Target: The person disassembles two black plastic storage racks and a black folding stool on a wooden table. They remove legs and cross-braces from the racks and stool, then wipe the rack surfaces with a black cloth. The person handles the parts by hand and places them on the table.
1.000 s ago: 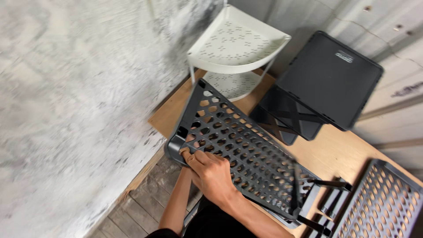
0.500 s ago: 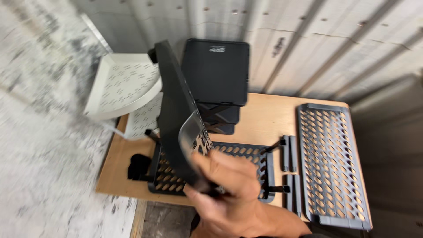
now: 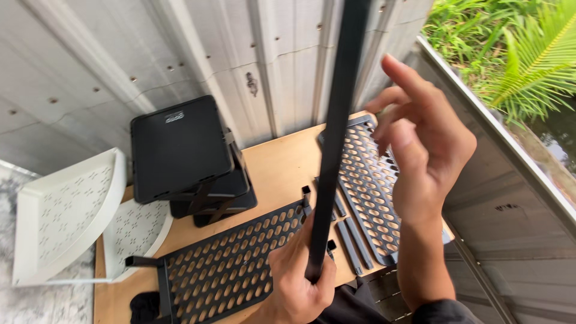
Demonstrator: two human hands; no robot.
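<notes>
- Left hand point(image 3: 300, 285) clenches the lower end of a black panel point(image 3: 333, 138), held upright edge-on above the wooden table point(image 3: 279, 165).
- Right hand point(image 3: 423, 153), fingers loose, rests beside the panel's right side.
- Two perforated shelves point(image 3: 228, 267) lie on the table; a white rack point(image 3: 63, 216) stands far left.

Bare worktop point(image 3: 282, 159) lies open only at the centre rear, hemmed by stacked black cases point(image 3: 183, 153) left, perforated panels point(image 3: 228, 264) front and right.
</notes>
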